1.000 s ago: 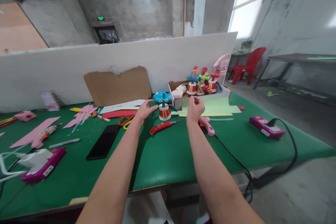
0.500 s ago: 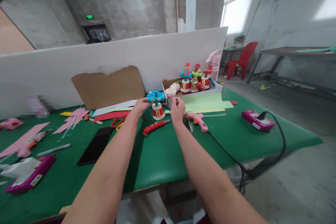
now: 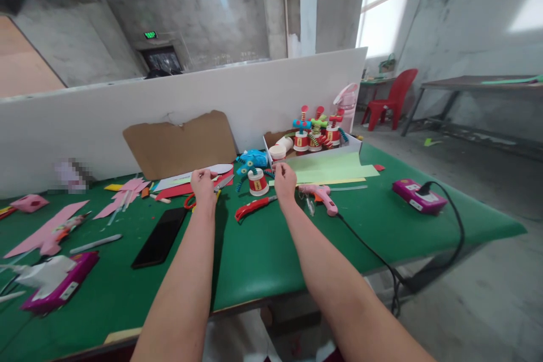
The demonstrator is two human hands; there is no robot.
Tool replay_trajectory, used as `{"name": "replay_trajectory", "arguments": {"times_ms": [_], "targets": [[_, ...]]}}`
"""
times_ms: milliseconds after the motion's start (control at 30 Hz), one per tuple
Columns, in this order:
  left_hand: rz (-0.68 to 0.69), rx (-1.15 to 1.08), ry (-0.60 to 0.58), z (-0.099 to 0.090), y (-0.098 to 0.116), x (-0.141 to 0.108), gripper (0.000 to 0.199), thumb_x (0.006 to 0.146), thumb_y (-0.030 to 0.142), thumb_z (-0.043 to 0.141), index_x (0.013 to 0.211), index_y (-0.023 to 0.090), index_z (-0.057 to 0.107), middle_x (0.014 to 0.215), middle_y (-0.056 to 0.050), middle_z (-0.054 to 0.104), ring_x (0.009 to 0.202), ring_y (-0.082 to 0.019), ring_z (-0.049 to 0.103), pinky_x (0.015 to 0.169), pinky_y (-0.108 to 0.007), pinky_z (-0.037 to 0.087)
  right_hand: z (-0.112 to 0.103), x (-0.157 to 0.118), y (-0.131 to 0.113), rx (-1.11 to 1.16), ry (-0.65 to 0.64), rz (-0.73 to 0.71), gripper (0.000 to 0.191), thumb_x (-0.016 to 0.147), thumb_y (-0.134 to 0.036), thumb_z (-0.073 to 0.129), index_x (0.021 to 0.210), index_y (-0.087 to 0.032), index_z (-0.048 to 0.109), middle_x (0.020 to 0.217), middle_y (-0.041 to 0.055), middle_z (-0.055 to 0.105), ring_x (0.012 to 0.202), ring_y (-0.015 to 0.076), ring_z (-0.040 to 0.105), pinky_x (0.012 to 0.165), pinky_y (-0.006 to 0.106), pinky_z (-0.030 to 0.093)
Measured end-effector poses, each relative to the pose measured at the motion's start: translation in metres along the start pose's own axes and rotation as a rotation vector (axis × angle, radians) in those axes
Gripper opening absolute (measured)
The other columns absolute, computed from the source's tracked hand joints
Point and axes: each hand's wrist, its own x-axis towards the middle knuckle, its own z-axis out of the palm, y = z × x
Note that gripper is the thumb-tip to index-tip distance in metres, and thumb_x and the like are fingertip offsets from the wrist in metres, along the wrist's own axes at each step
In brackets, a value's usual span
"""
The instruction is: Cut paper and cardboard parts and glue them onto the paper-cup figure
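Note:
A paper-cup figure (image 3: 258, 182) with a red band and blue arms stands on the green table, a blue bundle (image 3: 253, 158) behind it. My left hand (image 3: 203, 181) is left of the figure, over the red paper and beside the scissors (image 3: 223, 182); its fingers are bent together, and what they hold, if anything, is too small to make out. My right hand (image 3: 284, 178) is just right of the figure with its fingers pinched; any item between them is hidden. A red utility knife (image 3: 254, 207) lies in front of the figure.
A box (image 3: 354, 147) with several finished cup figures (image 3: 314, 138) stands behind. To the right are a pink glue gun (image 3: 323, 196), its cable and a purple power strip (image 3: 418, 197). At left lie a black phone (image 3: 159, 237), pink paper (image 3: 46, 229) and another purple strip (image 3: 63, 283).
My left hand has let go of the cup figure and moved left to the scissors and papers. The figure now stands free. My right hand has hardly moved, and the view has shifted slightly.

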Motion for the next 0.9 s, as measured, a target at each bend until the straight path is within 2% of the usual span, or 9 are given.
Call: {"name": "replay_trajectory", "arguments": {"times_ms": [267,567,767,833,900], "targets": [[-0.026,-0.140,0.229,-0.034,0.015,0.019,0.008,0.069,0.019,0.039,0.075,0.022,0.036,0.056,0.007,0.050,0.055,-0.010,0.055,0.054,-0.021,0.042,0.000,0.004,0.005,-0.009,0.004,0.027,0.024,0.083,-0.027,0.041,0.076,-0.019,0.062,0.077,0.0040,0.068,0.070,0.0163,0.059,0.069,0.026,0.042],[-0.001,-0.181,0.336,-0.078,0.034,0.044,0.010,0.074,0.012,0.042,0.073,0.020,0.037,0.052,0.008,0.047,0.050,-0.009,0.052,0.050,-0.020,0.040,0.000,0.003,0.006,0.003,0.007,0.037,0.024,0.083,-0.027,0.041,0.075,-0.018,0.062,0.077,0.0042,0.068,0.072,0.0166,0.059,0.069,0.026,0.042],[0.065,-0.206,0.307,-0.115,0.037,0.056,0.018,0.081,0.012,0.049,0.071,0.020,0.036,0.053,0.007,0.049,0.048,-0.009,0.052,0.052,-0.025,0.040,0.000,0.002,0.007,0.012,0.000,0.036,0.025,0.084,-0.026,0.040,0.074,-0.018,0.062,0.078,0.0044,0.069,0.074,0.0163,0.060,0.070,0.026,0.041],[0.076,-0.223,0.292,-0.117,0.037,0.054,0.019,0.080,0.013,0.051,0.070,0.019,0.037,0.059,0.007,0.053,0.048,-0.008,0.053,0.052,-0.025,0.040,0.000,0.002,0.006,0.000,-0.016,0.037,0.025,0.084,-0.025,0.040,0.075,-0.018,0.062,0.076,0.0041,0.068,0.074,0.0165,0.060,0.070,0.026,0.042],[0.080,-0.242,0.237,-0.109,0.036,0.049,0.016,0.078,0.013,0.053,0.071,0.018,0.040,0.068,0.006,0.058,0.049,-0.007,0.054,0.052,-0.024,0.042,0.001,0.001,0.006,-0.024,-0.042,0.019,0.024,0.085,-0.026,0.040,0.076,-0.018,0.061,0.075,0.0038,0.067,0.072,0.0166,0.059,0.070,0.027,0.042]]}}
